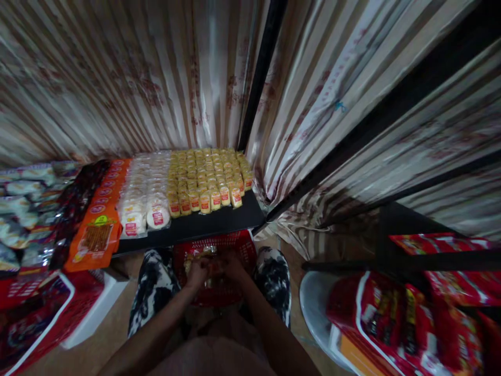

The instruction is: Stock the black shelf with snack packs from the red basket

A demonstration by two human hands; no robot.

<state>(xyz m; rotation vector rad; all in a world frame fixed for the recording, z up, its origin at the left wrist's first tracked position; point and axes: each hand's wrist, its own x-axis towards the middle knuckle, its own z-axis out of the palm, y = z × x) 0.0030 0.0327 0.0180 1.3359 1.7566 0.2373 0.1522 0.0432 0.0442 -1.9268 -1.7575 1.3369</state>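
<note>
Red basket [215, 300], one, held between knees in black-and-white trousers [154, 287], just off the near edge of a black shelf [230, 219]. Contents: small packets [189, 262], partly covered by the hands. Left hand [198, 272] and right hand [234, 267]: both inside the basket, close together among the packets; light too dim to tell whether either grasps one.

On the shelf, right to left: yellow packs [207, 177] in rows; white round packs [148, 177]; orange packs [102, 211]; dark red packs [76, 203]; pale bags [19, 209]. Behind: striped curtain [176, 78], black post [260, 78] at the shelf's right end.

Near left: second basket [92, 290], red. Near right: grey basin [311, 303], beside red bags [418, 324].
</note>
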